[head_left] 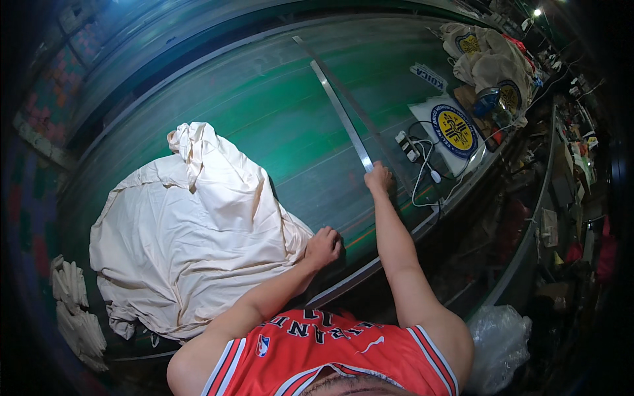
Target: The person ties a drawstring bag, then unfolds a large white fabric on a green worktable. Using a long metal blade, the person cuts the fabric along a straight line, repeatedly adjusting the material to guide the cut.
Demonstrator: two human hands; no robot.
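Observation:
A long, flat metal straightedge [342, 115] slants across the green table [284, 99]. My right hand [378, 178] is closed around its near end, with that arm stretched forward. Beside the straightedge runs a darker strip; whether it is a shadow or another bar I cannot tell. To the left, a large heap of cream cloth [178, 231] lies rumpled, with a bunched fold rising at its far side. My left hand [323, 247] rests with curled fingers at the right edge of this cloth, close to the table's near edge. What its fingers hold, if anything, is hidden.
Right of the straightedge lie a power strip [407, 146] with white cords and a sheet with a round blue-and-yellow emblem [454, 130]. Printed cloth bags [492, 66] pile up at the far right. Folded cloth bundles [78, 317] sit at lower left, clear plastic [500, 346] at lower right.

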